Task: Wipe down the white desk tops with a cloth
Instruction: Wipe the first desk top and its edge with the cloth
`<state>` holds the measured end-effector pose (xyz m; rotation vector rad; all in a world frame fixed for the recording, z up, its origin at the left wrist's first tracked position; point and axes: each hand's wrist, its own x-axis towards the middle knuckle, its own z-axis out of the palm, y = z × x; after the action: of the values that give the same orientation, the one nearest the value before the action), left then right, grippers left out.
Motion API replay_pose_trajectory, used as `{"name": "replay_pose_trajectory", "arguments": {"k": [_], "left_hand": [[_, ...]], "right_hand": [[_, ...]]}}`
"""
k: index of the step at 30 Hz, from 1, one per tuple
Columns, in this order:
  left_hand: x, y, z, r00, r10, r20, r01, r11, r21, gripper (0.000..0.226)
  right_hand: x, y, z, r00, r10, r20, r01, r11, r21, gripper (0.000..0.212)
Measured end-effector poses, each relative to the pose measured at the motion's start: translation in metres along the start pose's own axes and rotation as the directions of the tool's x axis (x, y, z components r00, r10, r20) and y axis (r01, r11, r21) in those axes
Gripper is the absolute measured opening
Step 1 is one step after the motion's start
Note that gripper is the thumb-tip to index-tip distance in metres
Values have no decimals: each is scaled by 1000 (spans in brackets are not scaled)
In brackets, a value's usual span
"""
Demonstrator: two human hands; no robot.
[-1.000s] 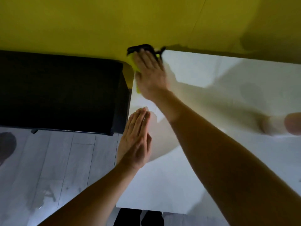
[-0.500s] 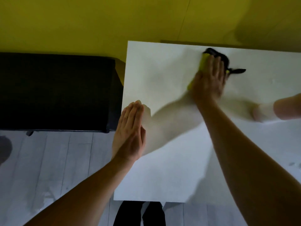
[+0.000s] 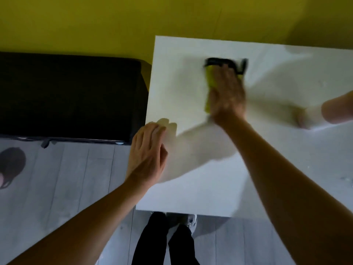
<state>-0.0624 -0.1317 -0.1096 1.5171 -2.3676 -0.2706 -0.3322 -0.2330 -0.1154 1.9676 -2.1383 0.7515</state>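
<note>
Yellow-black cloth [image 3: 210, 81] under flat right hand [image 3: 227, 96], fingers together; left hand [image 3: 149, 155] flat on desk [image 3: 191, 188].

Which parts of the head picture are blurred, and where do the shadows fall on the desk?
Head view: the right hand and the yellow-and-black cloth under it are smeared by motion; the left hand at the desk edge is sharper. Soft arm shadows lie across the white desk top, and the lighting is dim.

Dim, yellowish light; the right hand [image 3: 227, 92] is motion-blurred, with soft arm shadows across the desk top [image 3: 191, 188].
</note>
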Motion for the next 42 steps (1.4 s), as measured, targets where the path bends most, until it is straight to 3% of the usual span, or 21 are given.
{"name": "replay_pose_trajectory", "arguments": {"k": [3,6,7,10,13,17,23,26,28,32,36,39,42], "left_hand": [[-59,5,-8,980,-179,88,185,981,-63,61],[-92,14,-2,927,-345,144,362,925,-117,63],[-94,16,1,919,-365,148,384,914,-133,63],[-92,14,7,918,-368,144,387,911,-140,63],[-95,14,7,921,-362,146,381,914,-139,62],[-92,13,4,928,-340,152,360,923,-135,62],[-91,11,5,932,-324,161,350,922,-168,64],[-90,12,7,934,-325,148,349,918,-187,64],[-90,12,7,933,-329,146,353,916,-191,63],[-91,6,11,931,-336,144,360,909,-210,61],[-92,4,14,927,-345,148,373,895,-247,62],[-93,6,14,922,-361,144,387,883,-265,65],[-93,5,11,918,-371,139,395,875,-281,66]], "right_hand": [[-21,38,-24,974,227,2,-225,968,-109,57],[-20,7,-24,911,411,21,-404,903,-145,64],[-18,-11,-19,921,389,22,-382,914,-138,64],[-21,-92,6,990,125,62,-123,992,-37,61],[-32,-170,14,975,-64,212,43,994,103,66],[-43,-158,6,958,-125,258,97,988,121,66],[-85,-6,-34,991,130,12,-130,991,-16,59],[-86,19,-51,893,444,72,-439,895,-83,64],[-84,-1,-48,868,496,31,-490,865,-110,65],[-87,-91,-20,983,182,28,-184,981,63,59],[-101,-178,-12,971,-91,222,50,982,182,64],[-104,-166,-12,954,-169,247,124,975,185,62],[-117,-126,-26,978,-63,198,35,989,141,62]]}}
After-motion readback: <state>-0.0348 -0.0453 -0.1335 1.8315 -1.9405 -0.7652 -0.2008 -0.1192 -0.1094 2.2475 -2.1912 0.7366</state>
